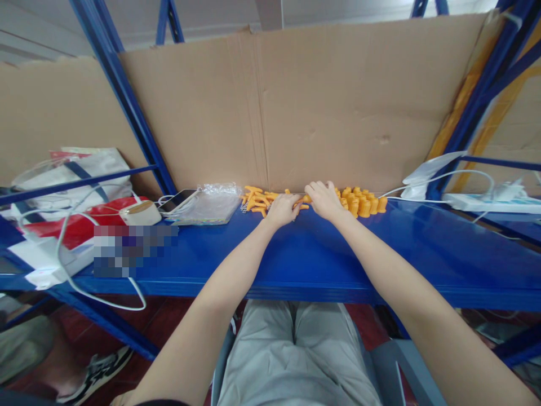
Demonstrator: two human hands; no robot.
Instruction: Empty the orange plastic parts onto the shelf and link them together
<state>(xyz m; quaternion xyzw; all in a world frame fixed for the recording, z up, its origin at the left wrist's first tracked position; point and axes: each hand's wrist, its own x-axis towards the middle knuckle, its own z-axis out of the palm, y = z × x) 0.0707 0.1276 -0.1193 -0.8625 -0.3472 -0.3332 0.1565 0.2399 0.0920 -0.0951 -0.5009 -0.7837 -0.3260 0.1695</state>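
Note:
Small orange plastic pieces lie along the back of a blue metal shelf (304, 254), against a cardboard wall. A loose heap of them (256, 201) is on the left, and a tidier cluster standing upright (366, 202) is on the right. My left hand (282, 210) is closed, its fingers pinching an orange piece between the two groups. My right hand (323, 198) is curled just beside it, fingers bent down onto the same small orange piece. Both hands touch each other at the fingertips.
A clear plastic bag (211, 203) and a phone with a white cable (180, 200) lie left of the heap. A tape roll (139, 213), red and white packets (80, 225) sit further left. A white power strip (490, 202) rests at right. Someone's shoe (99, 375) shows below.

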